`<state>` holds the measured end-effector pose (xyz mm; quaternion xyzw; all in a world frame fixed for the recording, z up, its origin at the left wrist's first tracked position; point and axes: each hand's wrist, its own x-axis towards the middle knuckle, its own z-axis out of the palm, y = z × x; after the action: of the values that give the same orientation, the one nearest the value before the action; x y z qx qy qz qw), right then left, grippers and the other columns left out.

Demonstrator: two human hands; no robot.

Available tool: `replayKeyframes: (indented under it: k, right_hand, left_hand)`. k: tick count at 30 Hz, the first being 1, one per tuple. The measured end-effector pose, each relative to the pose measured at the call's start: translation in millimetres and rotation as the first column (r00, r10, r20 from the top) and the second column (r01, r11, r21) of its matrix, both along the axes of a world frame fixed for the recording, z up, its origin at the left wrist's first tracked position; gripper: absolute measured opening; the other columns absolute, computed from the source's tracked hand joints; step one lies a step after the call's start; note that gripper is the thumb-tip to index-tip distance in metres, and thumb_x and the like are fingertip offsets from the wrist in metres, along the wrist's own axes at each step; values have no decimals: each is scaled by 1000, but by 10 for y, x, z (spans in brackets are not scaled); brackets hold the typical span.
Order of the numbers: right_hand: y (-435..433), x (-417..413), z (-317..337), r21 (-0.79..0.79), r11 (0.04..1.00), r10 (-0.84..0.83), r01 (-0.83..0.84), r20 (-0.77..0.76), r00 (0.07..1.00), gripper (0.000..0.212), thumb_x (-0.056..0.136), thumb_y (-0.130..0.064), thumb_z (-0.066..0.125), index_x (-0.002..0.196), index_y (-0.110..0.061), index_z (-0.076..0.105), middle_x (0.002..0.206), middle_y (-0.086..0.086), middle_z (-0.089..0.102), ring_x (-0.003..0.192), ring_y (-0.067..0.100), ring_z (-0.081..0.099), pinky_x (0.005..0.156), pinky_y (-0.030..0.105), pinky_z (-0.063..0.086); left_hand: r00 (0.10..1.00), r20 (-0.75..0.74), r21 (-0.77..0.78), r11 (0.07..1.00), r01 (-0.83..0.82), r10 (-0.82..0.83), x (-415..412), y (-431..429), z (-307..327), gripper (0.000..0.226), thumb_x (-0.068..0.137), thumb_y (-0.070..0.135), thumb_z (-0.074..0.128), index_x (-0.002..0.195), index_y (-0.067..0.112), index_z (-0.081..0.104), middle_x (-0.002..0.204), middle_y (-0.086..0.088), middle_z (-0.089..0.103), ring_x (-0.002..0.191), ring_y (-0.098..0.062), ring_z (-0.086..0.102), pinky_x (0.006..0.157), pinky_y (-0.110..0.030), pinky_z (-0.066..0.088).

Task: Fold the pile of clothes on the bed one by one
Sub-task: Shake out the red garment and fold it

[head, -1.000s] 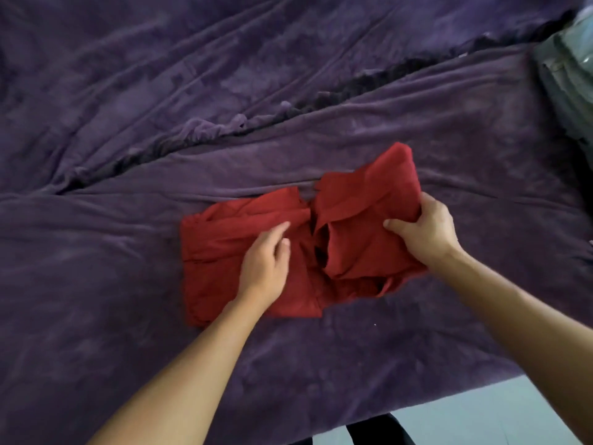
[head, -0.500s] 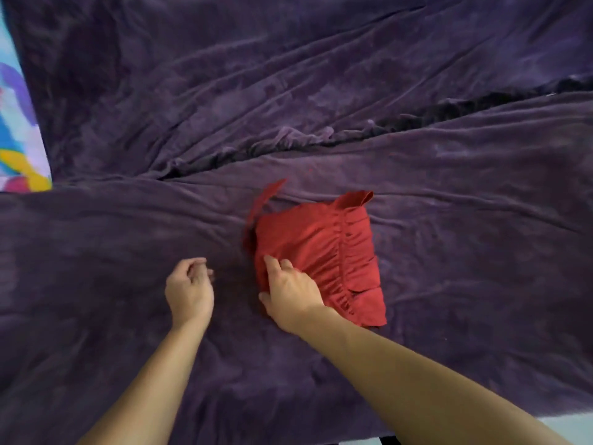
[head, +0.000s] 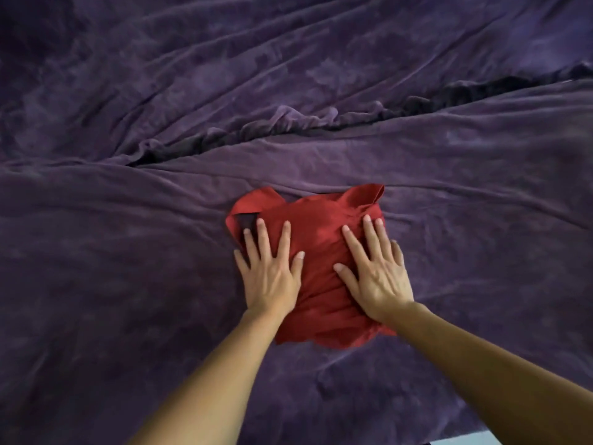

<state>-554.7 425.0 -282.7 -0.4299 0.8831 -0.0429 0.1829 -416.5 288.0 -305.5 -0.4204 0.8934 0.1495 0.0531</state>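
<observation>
- Both hands now lie flat on the red garment [head: 324, 252]; half a second ago the left hand [head: 271, 277] was curled on the cover beside it, while the right hand [head: 377, 277] held its edge
- Left hand: fingers straight and spread, pressing the garment's left part, with the fingertips by a strap loop
- Right hand: fingers straight and slightly spread, pressing the right part
- Folded into a compact bundle, the garment rests on the purple velvet bed cover [head: 128, 284], toward the bed's near edge
- Beyond it, well apart, a dark fold gap [head: 481, 91] crosses the cover
</observation>
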Motion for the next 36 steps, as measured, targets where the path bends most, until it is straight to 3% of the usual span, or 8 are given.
replayKeyframes:
  k: [4,9,14,19,22,25,29,36]
  right_hand:
    - [-33,161,-379,76,997,-17,18,-13,1000,71,93,-62,24,154,-28,15,161,13,14,149,33,8,113,59,21]
    - [-20,114,-323,78,997,-26,27,-11,1000,73,92,-64,19,154,-29,4,162,10,10,149,29,3,114,56,19]
    - [-6,16,-63,-1,997,-73,74,139,988,70,94,-62,33,153,-36,6,162,4,9,150,22,3,115,47,21]
    - [394,-287,55,-247,850,-435,465,167,885,47,94,-9,54,140,-9,46,147,14,43,133,34,42,99,48,44]
    - [554,-520,32,-169,783,-580,598,150,801,37,95,-7,51,132,-4,54,131,19,56,114,42,56,87,47,47]
    - [371,-655,4,-42,657,-704,753,324,632,42,97,-39,49,131,-14,53,127,14,62,116,36,56,93,41,42]
    - [55,-539,-87,16,604,-708,797,470,528,66,86,-71,43,140,-33,40,128,8,61,121,32,54,100,39,41]
    - [97,-76,-90,-18,843,-514,538,267,815,88,74,-84,36,147,-46,4,130,3,50,106,35,61,84,43,48]
  left_hand:
    - [970,-237,-22,998,-64,57,155,-218,-155,61,95,46,43,146,14,35,148,-26,32,134,-41,34,106,-50,33]
    - [611,-603,249,849,-465,512,-144,-640,299,44,77,-10,61,120,-5,55,118,-25,50,108,-33,53,99,-25,40]
    - [705,-694,-90,989,116,-146,-389,-418,823,25,76,-12,50,88,2,68,98,-15,62,93,-28,57,89,-35,45]
    - [648,-456,87,694,714,-610,-375,114,775,19,70,-5,55,71,8,69,75,-7,66,70,-27,64,86,-40,51]
    - [723,-574,103,842,530,-385,-272,43,759,21,73,2,45,68,10,65,71,-5,63,65,-27,61,62,-36,51]
    - [794,-606,49,994,97,-48,-208,-185,711,15,80,9,50,81,9,65,89,-7,61,85,-28,58,76,-39,47]
    - [697,-177,482,678,-554,695,-332,-424,433,58,89,54,55,130,14,47,129,-16,50,116,-36,51,93,-41,40]
    - [917,-55,284,887,-365,395,-328,3,374,66,88,50,57,144,26,32,120,-18,47,100,-42,58,74,-44,45]
